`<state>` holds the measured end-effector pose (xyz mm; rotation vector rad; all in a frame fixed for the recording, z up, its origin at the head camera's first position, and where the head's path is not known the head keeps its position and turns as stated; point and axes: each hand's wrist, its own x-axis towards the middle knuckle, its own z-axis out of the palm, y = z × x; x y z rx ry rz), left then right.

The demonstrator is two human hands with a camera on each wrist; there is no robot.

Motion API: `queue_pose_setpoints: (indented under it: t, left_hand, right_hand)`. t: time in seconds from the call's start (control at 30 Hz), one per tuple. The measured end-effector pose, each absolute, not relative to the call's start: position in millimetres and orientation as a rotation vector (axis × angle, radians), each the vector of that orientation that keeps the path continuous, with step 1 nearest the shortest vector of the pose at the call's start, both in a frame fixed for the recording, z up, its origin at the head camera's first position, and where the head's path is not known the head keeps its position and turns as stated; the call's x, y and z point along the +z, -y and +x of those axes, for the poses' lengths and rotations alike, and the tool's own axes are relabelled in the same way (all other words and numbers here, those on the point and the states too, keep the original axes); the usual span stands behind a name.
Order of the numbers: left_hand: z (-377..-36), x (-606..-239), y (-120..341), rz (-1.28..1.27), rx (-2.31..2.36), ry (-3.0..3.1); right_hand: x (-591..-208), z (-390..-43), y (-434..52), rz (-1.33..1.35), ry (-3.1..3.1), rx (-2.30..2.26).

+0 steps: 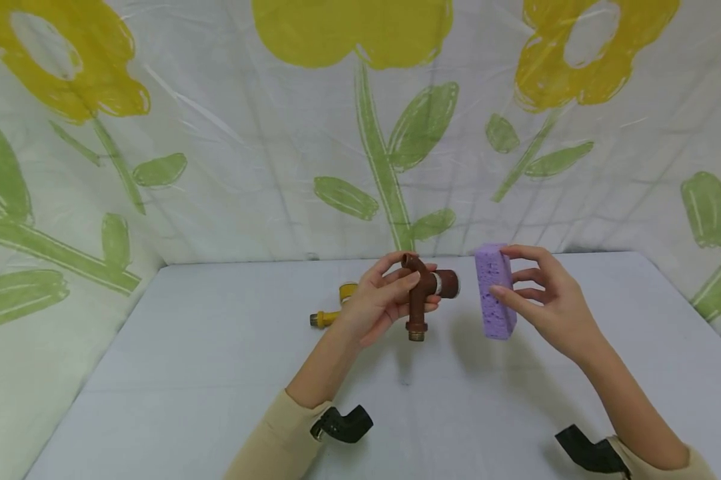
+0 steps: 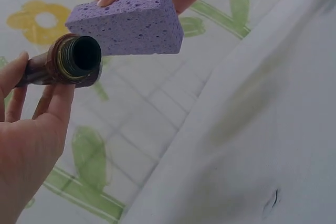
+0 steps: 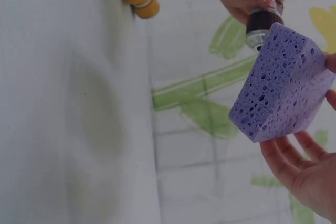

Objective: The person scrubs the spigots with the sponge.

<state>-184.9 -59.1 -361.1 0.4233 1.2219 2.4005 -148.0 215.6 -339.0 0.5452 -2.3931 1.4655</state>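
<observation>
- Head view gives us both hands up over the pale table (image 1: 216, 373), working in mid-air
- We see the left hand (image 1: 375, 303) with its fingers curled round a rusty brown tap fitting (image 1: 423, 290), lifted clear of the table, its threaded spout hanging downward
- From the left wrist camera we look straight into the fitting's open threaded end (image 2: 79, 59), thumb and fingers wrapped along its body
- We catch the right hand (image 1: 543, 300) pinching a purple sponge (image 1: 495, 291) between thumb and fingertips, held upright on its narrow edge
- Sponge and fitting sit just beside each other; in the head view we see a small gap, while the right wrist view shows the fitting's end right at the sponge's (image 3: 281, 85) top corner, and we cannot tell if they touch
- Behind the left hand we spot a yellow fitting (image 1: 336, 308) lying on the table near the flower-printed backdrop (image 1: 360, 133)
</observation>
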Motion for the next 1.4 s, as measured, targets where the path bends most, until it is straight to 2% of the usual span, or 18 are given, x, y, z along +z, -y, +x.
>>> queue_pose_setpoints:
  t: [0.57, 1.0, 1.4]
  left_hand:
    - [-194, -372, 58, 0.495, 2.320, -1.294]
    - [-208, -385, 49, 0.492, 2.019, -1.923]
    - [-224, -404, 33, 0.757, 1.837, -2.284]
  right_hand:
    - [-346, -149, -236, 0.528, 2.394, 1.499]
    - [-360, -160, -252, 0.470, 2.413, 1.529]
    - [-376, -173, -264, 0.415, 2.402, 1.496]
